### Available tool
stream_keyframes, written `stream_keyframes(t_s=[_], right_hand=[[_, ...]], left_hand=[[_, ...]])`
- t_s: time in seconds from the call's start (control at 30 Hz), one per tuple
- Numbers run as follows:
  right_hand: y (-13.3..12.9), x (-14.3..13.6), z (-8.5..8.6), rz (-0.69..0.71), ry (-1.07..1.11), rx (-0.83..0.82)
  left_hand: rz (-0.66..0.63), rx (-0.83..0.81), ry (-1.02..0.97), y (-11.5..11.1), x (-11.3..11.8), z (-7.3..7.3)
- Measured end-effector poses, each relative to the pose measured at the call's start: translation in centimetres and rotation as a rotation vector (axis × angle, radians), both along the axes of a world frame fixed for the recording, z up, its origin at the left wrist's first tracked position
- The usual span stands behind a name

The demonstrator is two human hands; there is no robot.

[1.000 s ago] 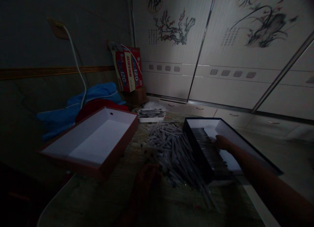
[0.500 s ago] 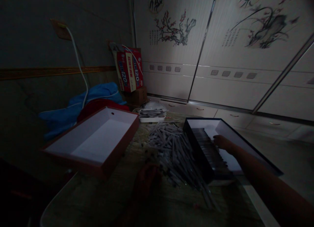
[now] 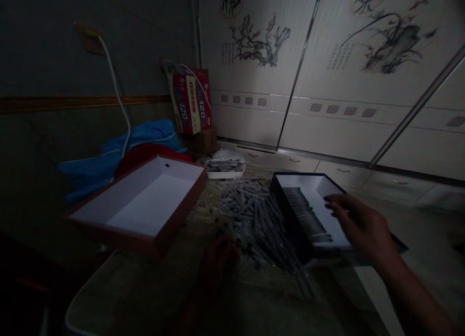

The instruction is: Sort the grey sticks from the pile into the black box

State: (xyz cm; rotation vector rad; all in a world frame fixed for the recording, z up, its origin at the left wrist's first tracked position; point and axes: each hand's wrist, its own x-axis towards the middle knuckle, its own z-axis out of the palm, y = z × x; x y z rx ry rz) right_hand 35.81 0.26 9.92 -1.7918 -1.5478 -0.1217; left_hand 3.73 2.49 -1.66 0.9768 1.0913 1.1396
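My right hand (image 3: 359, 227) hovers over the right side of a dark-edged box (image 3: 339, 229) with a white inside. Its thumb and forefinger are slightly apart, with nothing visible between them. Along the box's left side lies a neat row of slim pen-like sticks (image 3: 307, 217). My left hand (image 3: 218, 258) rests in deep shadow on the table, its fingers curled at the near left edge of a loose heap of pale pen-like sticks (image 3: 259, 215) with dark ends. Whether it holds one is too dark to make out.
A red-brown box lid or tray (image 3: 145, 205) with a white inside stands at the left. Behind the heap is a small white tray (image 3: 225, 173) of similar sticks. A red carton (image 3: 191, 103), blue cloth (image 3: 145, 137) and white sliding cupboard doors (image 3: 250, 122) lie beyond the table (image 3: 145, 292).
My right hand has drawn back from the row of sticks, up and toward me, and its fingers have come apart. My left hand has hardly moved.
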Motion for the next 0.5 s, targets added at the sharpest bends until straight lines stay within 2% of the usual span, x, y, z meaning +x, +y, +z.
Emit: stream_keyframes(t_s=[0.1, 0.2, 0.27, 0.33, 0.4, 0.5], right_hand=[[-6.3, -4.1, -1.7, -0.011, 0.027, 0.001], [-9.7, -6.5, -5.3, -0.004, 0.133, -0.182], [-10.4, -7.4, -7.4, -0.074, 0.141, -0.286], [-10.4, -8.1, -8.8, -0.128, 0.119, -0.360], [-10.2, -8.8, -9.5, -0.145, 0.113, -0.404], [-10.1, -9.9, -9.7, -0.160, 0.135, -0.393]], left_hand=[[-0.008, 0.008, 0.010, -0.2, 0.0, 0.3], [-0.009, 0.018, 0.002, -0.2, 0.0, 0.4], [-0.003, 0.033, -0.010, -0.1, 0.0, 0.2], [-0.008, 0.053, -0.023, 0.0, 0.0, 0.0], [-0.016, 0.067, -0.030, 0.1, 0.0, -0.2], [0.000, 0.079, -0.015, 0.0, 0.0, 0.0]])
